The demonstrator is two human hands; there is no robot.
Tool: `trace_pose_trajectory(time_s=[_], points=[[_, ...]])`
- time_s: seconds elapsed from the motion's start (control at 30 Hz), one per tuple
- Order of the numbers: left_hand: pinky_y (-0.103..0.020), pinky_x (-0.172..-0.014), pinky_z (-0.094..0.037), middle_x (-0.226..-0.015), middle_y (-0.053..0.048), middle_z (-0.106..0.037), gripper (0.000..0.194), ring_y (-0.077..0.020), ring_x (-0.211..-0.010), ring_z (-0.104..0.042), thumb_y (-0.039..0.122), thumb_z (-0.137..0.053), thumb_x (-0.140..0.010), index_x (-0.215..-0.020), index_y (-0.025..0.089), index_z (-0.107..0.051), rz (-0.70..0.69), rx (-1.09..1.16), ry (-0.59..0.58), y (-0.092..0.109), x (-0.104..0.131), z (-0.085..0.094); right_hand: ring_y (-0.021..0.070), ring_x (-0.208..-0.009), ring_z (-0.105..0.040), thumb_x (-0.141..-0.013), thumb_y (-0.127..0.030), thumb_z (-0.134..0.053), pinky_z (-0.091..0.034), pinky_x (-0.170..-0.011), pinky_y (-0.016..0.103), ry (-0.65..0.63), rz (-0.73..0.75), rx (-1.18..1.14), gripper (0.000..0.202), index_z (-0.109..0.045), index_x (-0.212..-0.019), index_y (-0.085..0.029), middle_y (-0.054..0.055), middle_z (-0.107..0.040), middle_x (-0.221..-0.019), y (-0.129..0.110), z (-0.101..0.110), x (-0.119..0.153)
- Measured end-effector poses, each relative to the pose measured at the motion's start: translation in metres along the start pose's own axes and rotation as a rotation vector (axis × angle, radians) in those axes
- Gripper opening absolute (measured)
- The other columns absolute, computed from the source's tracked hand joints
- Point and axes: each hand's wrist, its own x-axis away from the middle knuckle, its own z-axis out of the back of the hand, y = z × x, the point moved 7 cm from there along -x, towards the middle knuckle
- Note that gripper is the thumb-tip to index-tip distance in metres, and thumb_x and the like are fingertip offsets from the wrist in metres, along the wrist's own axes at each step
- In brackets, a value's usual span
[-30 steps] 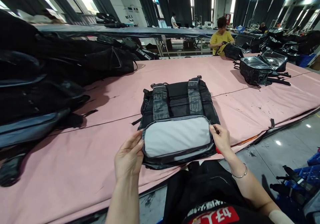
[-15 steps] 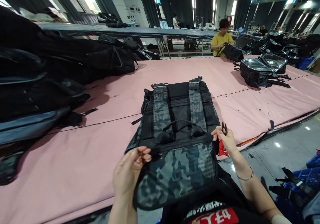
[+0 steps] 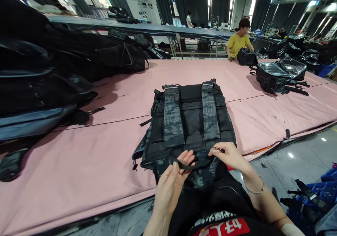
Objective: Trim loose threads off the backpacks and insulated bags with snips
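A black and grey camouflage backpack (image 3: 193, 116) lies with its two shoulder straps facing up and its near end toward my body. My left hand (image 3: 172, 183) is at the black carry handle (image 3: 198, 165), its thumb over the webbing and its fingers reaching beneath. Bent fingers of my right hand (image 3: 229, 155) pinch near the handle's right end. Small dark thread snips (image 3: 219, 149) stay in that same hand, mostly covered by the fingers. The camouflage flap at the near end is partly hidden by my hands and clothing.
The backpack rests on a pink-covered table (image 3: 118, 151). Black bags (image 3: 65, 60) are piled at the left. An open silver-lined bag (image 3: 273, 76) stands at the right, near a person in a yellow shirt (image 3: 237, 43) handling another bag. Blue crates (image 3: 319, 194) sit on the floor.
Both hands have left the flap's edges and come inward to the carry handle. The flap now hangs down at the near end. The person in yellow has set a bag down on the table.
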Motion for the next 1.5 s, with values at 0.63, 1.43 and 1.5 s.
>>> trace_pose_trajectory(time_s=[0.63,1.43,1.5], points=[[-0.025,-0.066,-0.045,-0.069,-0.003,-0.063,0.034,-0.0153,-0.067,-0.055,0.047,-0.074,-0.063,-0.074,0.016,-0.068,-0.158,-0.236,0.138,-0.016,0.007,0.015,0.0161,-0.081,-0.059,-0.086,-0.017,-0.059,-0.043,-0.074,0.026,-0.028,0.351,0.373,0.006,-0.056,-0.09,-0.021,0.001,-0.063,-0.087,-0.036,-0.059,-0.006],[-0.028,-0.075,-0.05,-0.091,-0.004,-0.068,0.046,-0.0164,-0.08,-0.063,0.038,-0.081,-0.057,-0.096,0.019,-0.065,-0.11,-0.042,0.343,-0.034,0.02,0.03,0.015,-0.083,-0.061,-0.085,-0.022,-0.056,-0.047,-0.074,0.026,0.099,0.191,0.117,0.01,-0.059,-0.094,-0.021,0.002,-0.064,-0.092,-0.018,-0.047,-0.006],[-0.028,-0.078,-0.049,-0.091,-0.005,-0.069,0.045,-0.0167,-0.084,-0.062,0.036,-0.083,-0.054,-0.093,0.018,-0.069,-0.057,0.034,0.274,-0.032,0.016,0.027,0.0145,-0.083,-0.062,-0.085,-0.022,-0.057,-0.047,-0.074,0.026,0.082,0.179,0.092,0.01,-0.059,-0.094,-0.021,0.002,-0.065,-0.093,-0.018,-0.046,-0.006]])
